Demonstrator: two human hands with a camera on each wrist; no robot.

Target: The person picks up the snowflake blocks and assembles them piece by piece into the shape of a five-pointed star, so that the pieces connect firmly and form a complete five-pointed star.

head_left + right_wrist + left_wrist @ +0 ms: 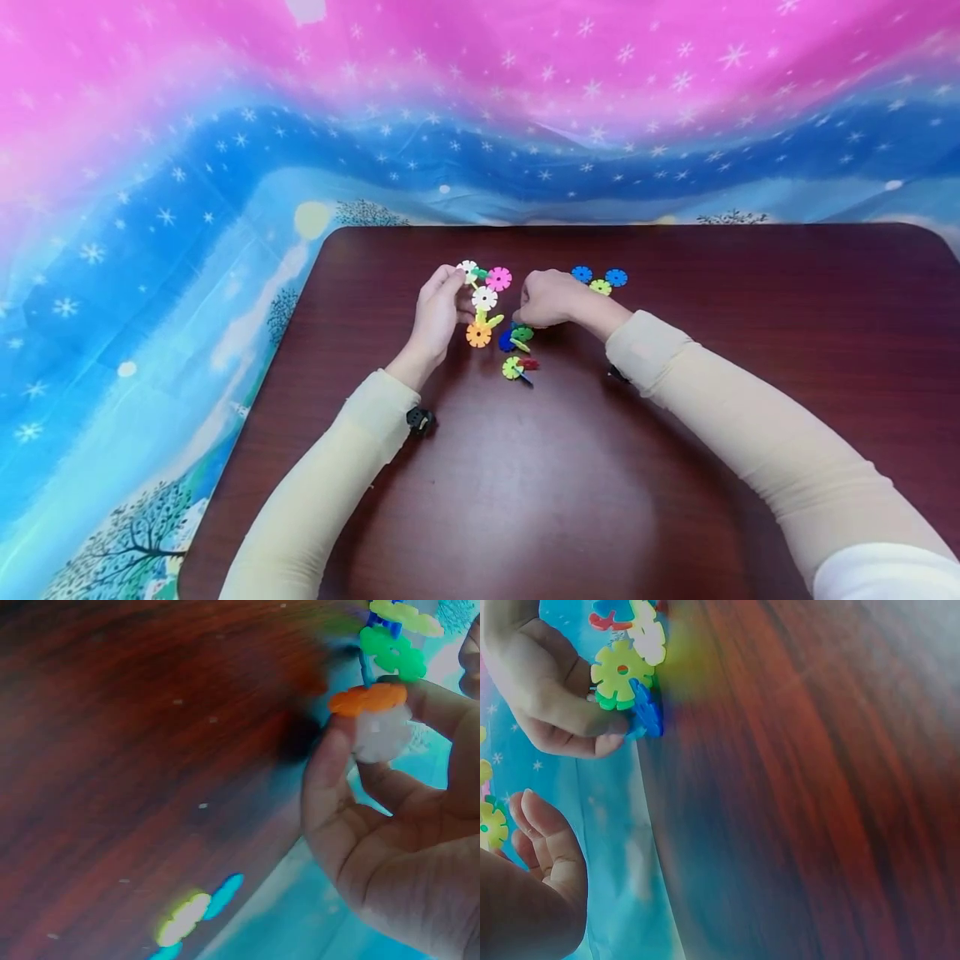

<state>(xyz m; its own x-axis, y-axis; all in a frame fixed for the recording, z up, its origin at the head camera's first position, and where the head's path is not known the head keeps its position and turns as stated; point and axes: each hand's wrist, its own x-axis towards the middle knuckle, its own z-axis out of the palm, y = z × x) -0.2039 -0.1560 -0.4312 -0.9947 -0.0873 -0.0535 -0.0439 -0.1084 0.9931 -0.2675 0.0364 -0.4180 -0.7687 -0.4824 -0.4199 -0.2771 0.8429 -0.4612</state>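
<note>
My left hand [433, 308] holds a joined cluster of notched plastic discs shaped like flowers, its thumb and fingertips at a white disc [468, 270]. A pink disc [499, 279] and an orange disc [478, 335] belong to this cluster. In the left wrist view its other fingers [551, 840] show loosely bent. To the right, my right hand [551, 298] pinches a second chain of discs. The right wrist view shows its fingertips around an orange disc [367, 699] and a whitish disc [381, 736], with a green disc [391, 654] joined beyond.
Two blue discs and a yellow-green disc [600, 287] lie together beyond my right wrist. The dark wooden table [555, 483] reaches back to a pink and blue patterned cloth [480, 125]. A small black device [421, 421] sits at my left wrist.
</note>
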